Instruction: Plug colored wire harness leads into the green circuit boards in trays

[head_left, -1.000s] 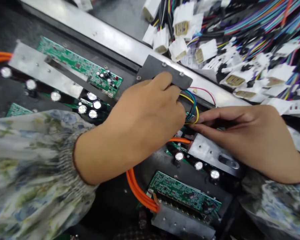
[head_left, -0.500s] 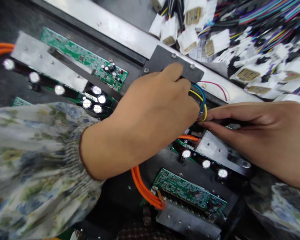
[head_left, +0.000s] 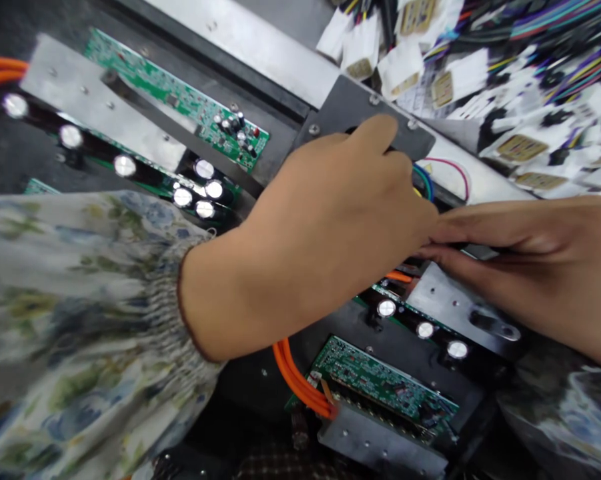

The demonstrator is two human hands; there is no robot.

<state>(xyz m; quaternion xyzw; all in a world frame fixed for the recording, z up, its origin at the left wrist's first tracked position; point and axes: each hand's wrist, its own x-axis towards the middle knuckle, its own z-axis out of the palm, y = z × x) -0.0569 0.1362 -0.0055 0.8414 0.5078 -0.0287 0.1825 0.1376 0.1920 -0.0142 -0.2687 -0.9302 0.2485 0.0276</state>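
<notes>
My left hand [head_left: 345,200] reaches in from left, back up, fingers curled under; fingertips hidden, cannot tell what grip has. My right hand [head_left: 525,257] comes from right, thumb and forefinger drawn together against left hand; cannot tell if grip has anything. Coloured wires [head_left: 425,179] loop beside left knuckles, below grey plate [head_left: 347,100]. Dark base [head_left: 350,321] carries green boards [head_left: 385,380]; past metal rail [head_left: 250,43], heaped white connectors [head_left: 463,75], brassy faces showing.

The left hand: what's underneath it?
From under the left hand peek a grey plate, a loop of wires and, below the wrist, orange cables. Its fingertips and whatever they touch are covered by the hand itself.
</notes>
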